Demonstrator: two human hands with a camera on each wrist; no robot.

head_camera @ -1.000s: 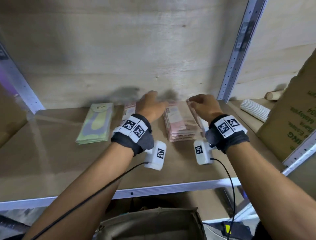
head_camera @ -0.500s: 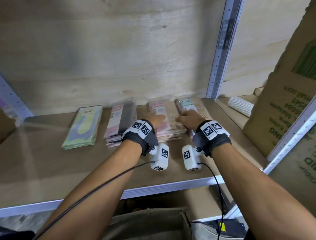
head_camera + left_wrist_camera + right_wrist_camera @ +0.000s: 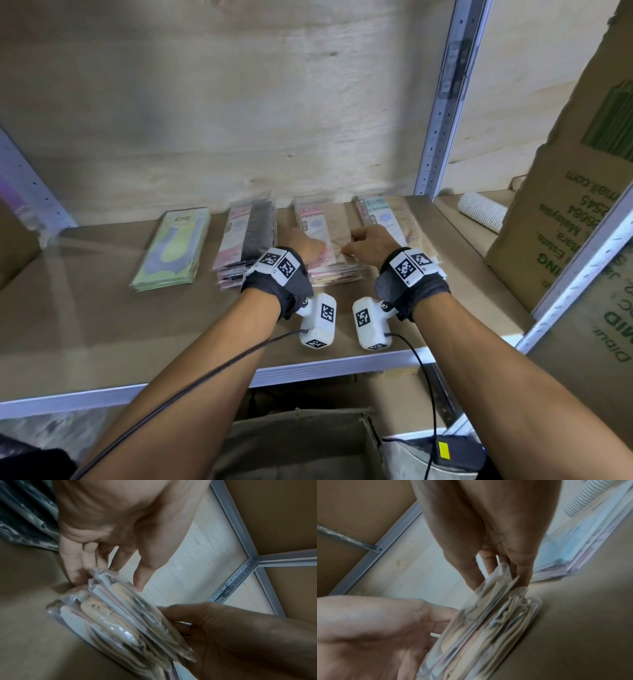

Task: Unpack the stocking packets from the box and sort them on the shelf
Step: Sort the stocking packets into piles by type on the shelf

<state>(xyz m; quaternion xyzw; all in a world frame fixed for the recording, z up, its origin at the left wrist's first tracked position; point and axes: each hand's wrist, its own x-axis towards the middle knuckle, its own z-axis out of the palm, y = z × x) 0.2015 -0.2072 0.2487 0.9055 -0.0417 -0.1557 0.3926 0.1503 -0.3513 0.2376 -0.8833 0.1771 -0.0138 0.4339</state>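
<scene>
Several stacks of stocking packets lie in a row on the brown shelf [image 3: 85, 325]: green ones [image 3: 168, 253], pink and black ones [image 3: 245, 236], pink and beige ones [image 3: 320, 226], and blue and beige ones [image 3: 394, 216]. My left hand [image 3: 310, 245] and right hand [image 3: 356, 241] flank the near end of the pink and beige stack. In the left wrist view the left hand [image 3: 106, 577] holds a near corner of that stack [image 3: 120, 615] between thumb and fingers. In the right wrist view the right hand [image 3: 498, 577] pinches the other near corner of the stack [image 3: 488, 622].
A metal upright [image 3: 442, 120] stands behind the right stack. Past it lie a white ribbed roll [image 3: 483, 210] and a tall printed cardboard box [image 3: 565, 205]. An open cardboard box [image 3: 301, 442] sits below the shelf's front rail [image 3: 308, 370].
Both hands drew back from the far ends of the stacks to the near end of the pink and beige stack and closed in on its corners.
</scene>
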